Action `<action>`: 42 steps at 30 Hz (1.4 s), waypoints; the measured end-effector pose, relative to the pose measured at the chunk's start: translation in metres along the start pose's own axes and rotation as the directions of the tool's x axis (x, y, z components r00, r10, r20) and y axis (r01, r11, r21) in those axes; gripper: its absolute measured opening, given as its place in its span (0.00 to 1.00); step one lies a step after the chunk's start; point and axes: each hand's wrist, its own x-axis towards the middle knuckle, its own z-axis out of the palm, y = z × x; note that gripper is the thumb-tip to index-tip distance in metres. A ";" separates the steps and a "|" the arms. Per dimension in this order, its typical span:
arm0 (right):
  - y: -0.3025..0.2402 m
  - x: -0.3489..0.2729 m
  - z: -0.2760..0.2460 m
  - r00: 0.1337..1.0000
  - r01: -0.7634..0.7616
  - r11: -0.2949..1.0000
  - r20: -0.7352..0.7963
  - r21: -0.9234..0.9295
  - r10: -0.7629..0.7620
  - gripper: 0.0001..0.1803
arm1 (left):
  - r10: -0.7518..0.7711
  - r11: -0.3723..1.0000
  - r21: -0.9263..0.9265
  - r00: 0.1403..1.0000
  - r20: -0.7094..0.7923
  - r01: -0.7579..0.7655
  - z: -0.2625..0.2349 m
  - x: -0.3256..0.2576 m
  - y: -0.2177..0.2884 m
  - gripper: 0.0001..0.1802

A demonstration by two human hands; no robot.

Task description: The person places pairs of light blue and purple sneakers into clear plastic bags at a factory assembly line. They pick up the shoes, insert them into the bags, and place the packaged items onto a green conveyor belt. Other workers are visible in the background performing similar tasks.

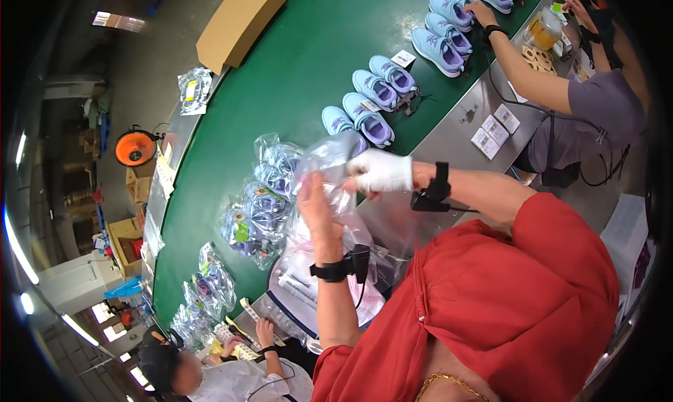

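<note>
A clear plastic bag (324, 157) hangs between my hands above the near edge of the green belt. Its film is blurred, and I cannot tell whether anything is inside. My bare left hand (317, 209) is closed on the bag's near left side. My right hand (384, 172), in a white glove, pinches the film from the right. Just beyond the bag stand light blue shoes (375, 90) with lilac linings, in pairs. Left of my hands lie bagged shoes (263, 209). Beneath my left wrist sits a bin (275, 293) filled with clear and pinkish bags.
The green belt (294, 58) curves past, with a cardboard box (238, 23) on its far edge. More bagged shoes (210, 279) lie at lower left. A co-worker's arm (526, 69) reaches over shoes at upper right; another person (231, 381) works at lower left. Label cards (491, 135) lie on the metal ledge.
</note>
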 end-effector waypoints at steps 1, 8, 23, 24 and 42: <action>-0.004 -0.007 -0.013 0.968 0.086 0.962 -0.208 -0.260 -0.143 0.13 | 0.096 0.995 -0.027 0.991 -0.092 -0.099 -0.009 0.004 0.009 0.17; -0.005 -0.051 -0.061 0.759 0.067 0.738 -0.446 -0.671 -0.475 0.18 | 0.257 0.954 -0.095 0.936 -0.238 -0.286 -0.065 -0.001 0.054 0.14; -0.030 -0.037 -0.028 0.431 -0.009 0.287 -0.263 -0.958 -0.863 0.11 | 0.465 0.885 0.113 0.857 -0.221 -0.452 -0.030 -0.017 0.017 0.06; -0.036 -0.044 -0.021 0.420 0.057 0.262 -0.215 -0.963 -0.882 0.12 | 0.450 0.893 0.162 0.850 -0.273 -0.421 -0.022 -0.018 0.022 0.06; 0.134 0.090 -0.016 0.918 0.325 0.404 0.182 -0.855 -0.352 0.14 | 0.399 0.565 0.544 0.783 0.478 -0.620 0.000 -0.131 -0.012 0.05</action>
